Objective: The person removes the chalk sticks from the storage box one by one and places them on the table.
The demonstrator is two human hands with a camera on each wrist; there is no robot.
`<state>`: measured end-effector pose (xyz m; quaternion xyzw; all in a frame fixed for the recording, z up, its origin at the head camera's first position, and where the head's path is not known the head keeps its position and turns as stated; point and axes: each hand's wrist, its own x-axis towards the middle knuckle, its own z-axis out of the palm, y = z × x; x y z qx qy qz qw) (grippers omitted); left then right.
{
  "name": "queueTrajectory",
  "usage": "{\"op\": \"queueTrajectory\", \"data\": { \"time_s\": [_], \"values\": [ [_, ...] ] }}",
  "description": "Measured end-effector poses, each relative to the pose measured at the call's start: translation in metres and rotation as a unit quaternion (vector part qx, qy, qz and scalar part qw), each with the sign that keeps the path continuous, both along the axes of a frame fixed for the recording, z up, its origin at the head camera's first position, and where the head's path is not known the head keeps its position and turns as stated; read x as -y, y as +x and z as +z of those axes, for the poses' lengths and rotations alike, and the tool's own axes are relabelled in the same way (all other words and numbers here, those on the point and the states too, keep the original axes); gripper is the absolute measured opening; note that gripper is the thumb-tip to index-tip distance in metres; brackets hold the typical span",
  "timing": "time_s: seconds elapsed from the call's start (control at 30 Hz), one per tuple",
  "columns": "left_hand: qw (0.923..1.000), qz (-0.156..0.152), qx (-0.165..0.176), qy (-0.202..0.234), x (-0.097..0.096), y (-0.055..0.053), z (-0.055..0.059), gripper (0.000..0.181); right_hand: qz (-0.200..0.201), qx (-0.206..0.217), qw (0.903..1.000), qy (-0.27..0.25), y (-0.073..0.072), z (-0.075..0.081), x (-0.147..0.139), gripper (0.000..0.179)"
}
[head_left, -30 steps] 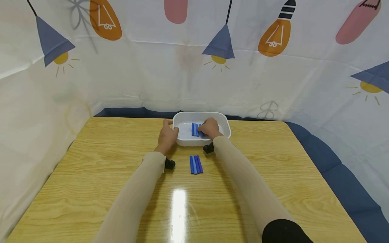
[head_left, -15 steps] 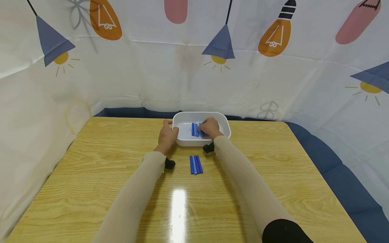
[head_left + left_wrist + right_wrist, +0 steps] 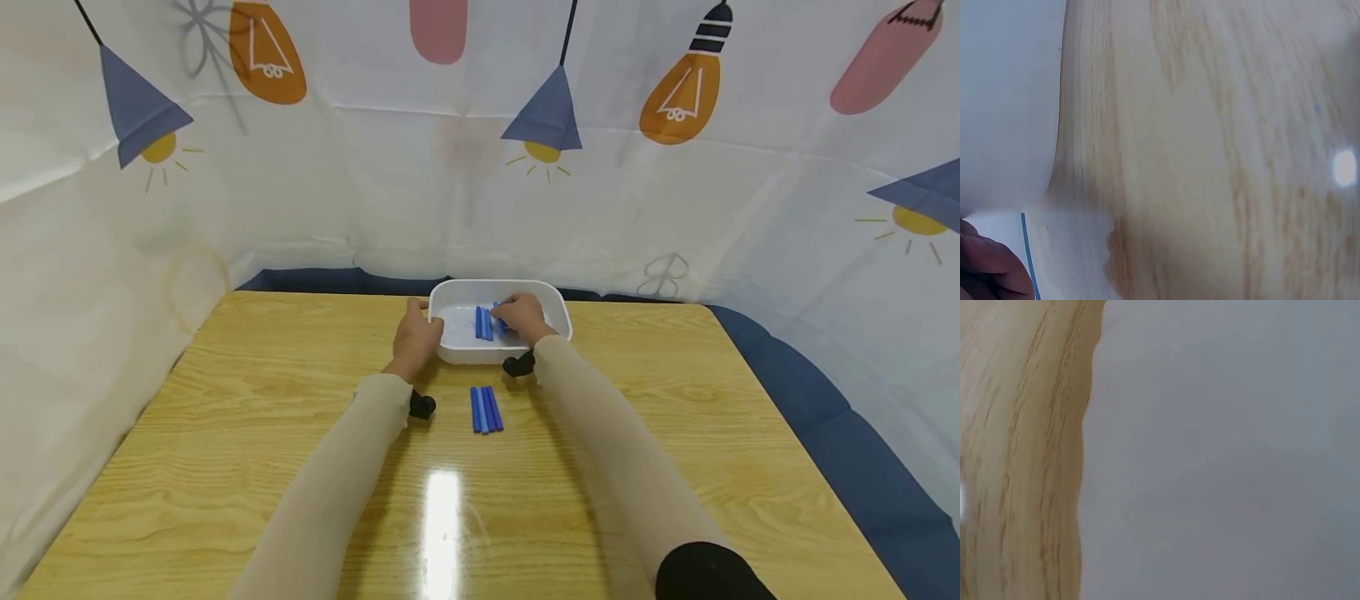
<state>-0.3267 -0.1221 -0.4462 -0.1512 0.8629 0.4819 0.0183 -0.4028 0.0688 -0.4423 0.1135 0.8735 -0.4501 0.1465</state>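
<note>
A white plastic tray (image 3: 450, 354) stands near the table's far edge. My left hand (image 3: 417, 337) grips its left end, with the thumb at the rim; in the left wrist view some curled fingers (image 3: 994, 265) show beside the tray's white wall. Inside lie several short blue sticks (image 3: 483, 323), crayon-like and side by side. My right hand (image 3: 522, 317) reaches over the tray's front rim and pinches another blue stick (image 3: 502, 325), partly hidden by the fingers. Only the tray's wall (image 3: 1222, 450) and the table fill the right wrist view; the hand is out of it.
On the wooden table (image 3: 262, 433), in front of the tray, several longer blue sticks (image 3: 487, 410) lie in a row between my forearms. A white patterned curtain (image 3: 375, 183) hangs behind the table.
My right hand has shifted very slightly right, and the stick at its fingertips now stands a little apart from the others. The head view has tilted slightly. My left hand keeps its grip.
</note>
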Motion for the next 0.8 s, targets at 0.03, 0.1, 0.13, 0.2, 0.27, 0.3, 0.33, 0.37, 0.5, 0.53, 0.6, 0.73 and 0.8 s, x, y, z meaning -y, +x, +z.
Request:
{"op": "queueTrajectory", "data": {
  "time_s": [0.03, 0.1, 0.13, 0.2, 0.27, 0.3, 0.33, 0.37, 0.5, 0.53, 0.6, 0.73, 0.8],
  "values": [
    [1.0000, 0.000, 0.001, -0.001, 0.000, 0.000, 0.000, 0.049, -0.003, 0.000, 1.0000, -0.004, 0.000, 0.000, 0.000, 0.032],
    [1.0000, -0.001, 0.003, -0.002, 0.000, 0.000, -0.002, 0.049, -0.006, 0.000, 0.9999, -0.008, 0.000, 0.000, 0.000, 0.032],
    [1.0000, 0.000, 0.004, -0.002, 0.000, 0.000, -0.002, 0.049, -0.006, 0.000, 0.9999, -0.010, 0.001, 0.001, 0.000, 0.032],
    [1.0000, 0.001, 0.005, -0.002, 0.000, 0.000, -0.003, 0.049, -0.005, 0.000, 0.9999, -0.013, 0.002, 0.003, 0.000, 0.034],
    [1.0000, 0.001, 0.004, -0.005, 0.000, 0.000, -0.004, 0.049, -0.002, -0.002, 0.9998, -0.018, 0.004, 0.006, 0.000, 0.036],
    [1.0000, 0.001, 0.003, -0.005, 0.000, 0.000, -0.005, 0.049, -0.001, -0.003, 0.9997, -0.023, 0.004, 0.007, 0.000, 0.037],
    [1.0000, 0.001, 0.002, -0.006, 0.000, 0.000, -0.005, 0.050, -0.002, -0.005, 0.9995, -0.031, 0.005, 0.009, 0.000, 0.038],
    [1.0000, 0.000, 0.000, -0.007, 0.000, 0.000, -0.005, 0.050, -0.002, -0.007, 0.9992, -0.040, 0.006, 0.010, -0.001, 0.038],
    [1.0000, 0.001, -0.004, -0.006, 0.000, 0.000, -0.005, 0.050, -0.007, -0.011, 0.9974, -0.071, 0.008, 0.015, -0.001, 0.038],
    [1.0000, 0.002, -0.004, -0.006, 0.000, 0.000, -0.004, 0.050, -0.007, -0.012, 0.9971, -0.075, 0.009, 0.016, -0.001, 0.038],
    [1.0000, 0.003, -0.003, -0.005, 0.000, 0.000, -0.004, 0.050, -0.008, -0.012, 0.9969, -0.077, 0.009, 0.018, -0.001, 0.038],
    [1.0000, 0.003, -0.002, -0.001, 0.001, 0.001, -0.002, 0.050, -0.014, -0.008, 0.9965, -0.081, 0.010, 0.021, -0.001, 0.038],
    [1.0000, 0.003, 0.001, -0.002, 0.001, 0.001, -0.002, 0.050, -0.015, -0.006, 0.9961, -0.086, 0.010, 0.023, -0.001, 0.038]
  ]
}}
